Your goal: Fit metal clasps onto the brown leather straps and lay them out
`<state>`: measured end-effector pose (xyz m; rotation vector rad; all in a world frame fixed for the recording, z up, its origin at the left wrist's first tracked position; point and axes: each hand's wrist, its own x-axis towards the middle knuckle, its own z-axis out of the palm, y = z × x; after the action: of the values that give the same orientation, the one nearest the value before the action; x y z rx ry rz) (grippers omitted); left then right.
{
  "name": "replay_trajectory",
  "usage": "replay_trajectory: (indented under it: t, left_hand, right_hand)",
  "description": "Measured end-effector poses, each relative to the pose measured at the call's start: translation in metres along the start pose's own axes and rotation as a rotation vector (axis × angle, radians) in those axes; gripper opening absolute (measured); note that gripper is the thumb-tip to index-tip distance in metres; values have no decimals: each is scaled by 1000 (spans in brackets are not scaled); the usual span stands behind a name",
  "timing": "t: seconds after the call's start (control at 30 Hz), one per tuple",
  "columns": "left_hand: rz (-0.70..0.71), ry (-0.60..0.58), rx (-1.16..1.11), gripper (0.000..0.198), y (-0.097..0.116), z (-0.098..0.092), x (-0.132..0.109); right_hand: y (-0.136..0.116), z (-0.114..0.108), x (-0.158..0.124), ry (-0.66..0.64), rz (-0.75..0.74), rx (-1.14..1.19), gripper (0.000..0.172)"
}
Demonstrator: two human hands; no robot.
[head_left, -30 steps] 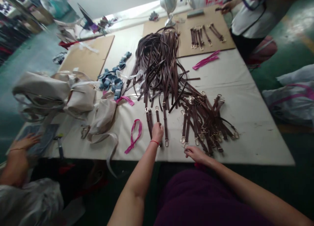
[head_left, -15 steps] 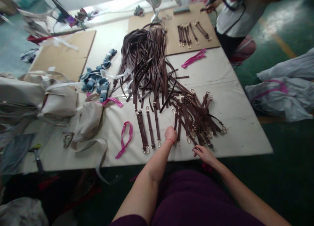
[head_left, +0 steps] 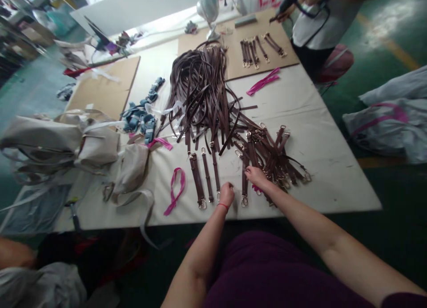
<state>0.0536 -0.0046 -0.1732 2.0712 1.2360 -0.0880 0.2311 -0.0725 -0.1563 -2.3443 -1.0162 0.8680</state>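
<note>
A white-covered work table (head_left: 333, 165) carries a heap of long brown straps (head_left: 203, 85) at its far middle. At the near edge three short straps (head_left: 207, 176) lie side by side. The left hand (head_left: 227, 194), fingers curled, is at their right near end. The right hand (head_left: 256, 176) rests on the strap pile (head_left: 276, 156) to the right. Whether either hand grips a strap cannot be told.

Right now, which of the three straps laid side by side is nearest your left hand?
The rightmost strap: its clasp end lies right beside the left hand, while the other two straps lie further to its left.
</note>
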Motion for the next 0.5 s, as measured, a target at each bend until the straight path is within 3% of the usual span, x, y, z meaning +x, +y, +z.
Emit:
replay_trajectory:
  t: [0.13,0.27,0.4,0.5]
  left_hand:
    - [-47,150,27,23,-21,-23,-8]
    - [-53,194,23,20,-38,-40,-10]
    - [-16,149,-31,17,-35,-34,-15]
    - [11,95,-86,16,-21,-21,-23]
  right_hand:
    - [5,18,-5,-81,-49,-78,36]
    - [33,5,-8,-96,-34,-95,38]
    - [58,-17,-14,-80,-41,-22,36]
    - [62,-20,-22,-60,-45,69,36]
